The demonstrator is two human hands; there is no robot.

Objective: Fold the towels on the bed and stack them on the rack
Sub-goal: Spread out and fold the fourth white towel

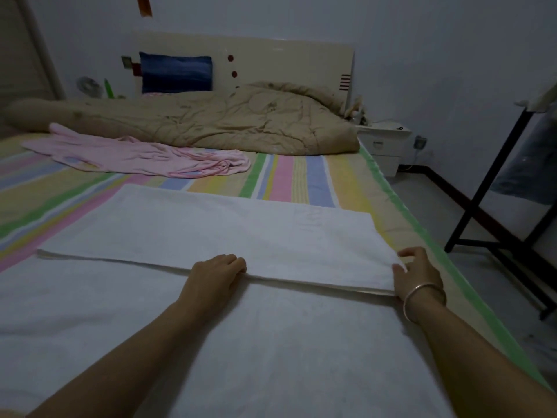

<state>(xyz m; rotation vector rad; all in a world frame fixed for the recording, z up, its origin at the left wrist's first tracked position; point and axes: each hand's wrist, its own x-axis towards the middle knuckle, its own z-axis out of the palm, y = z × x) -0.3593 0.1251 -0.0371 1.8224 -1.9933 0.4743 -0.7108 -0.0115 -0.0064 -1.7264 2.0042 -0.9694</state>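
A large white towel [211, 230] lies spread on the striped bed [304, 179], its far part folded back toward me so a doubled edge runs across the middle. My left hand [215, 271] grips that folded edge near its centre, fingers curled over it. My right hand [417, 271], with a metal bangle on the wrist, pinches the right corner of the fold near the bed's right side. A pink towel [135, 155] lies crumpled farther up the bed. A black rack [494, 188] stands on the floor to the right.
A rumpled tan quilt [211, 119] fills the head of the bed below the cream headboard [271, 61]. A blue pillow [176, 72] leans on it. A white nightstand [382, 143] sits in the far right corner. Grey floor runs between bed and rack.
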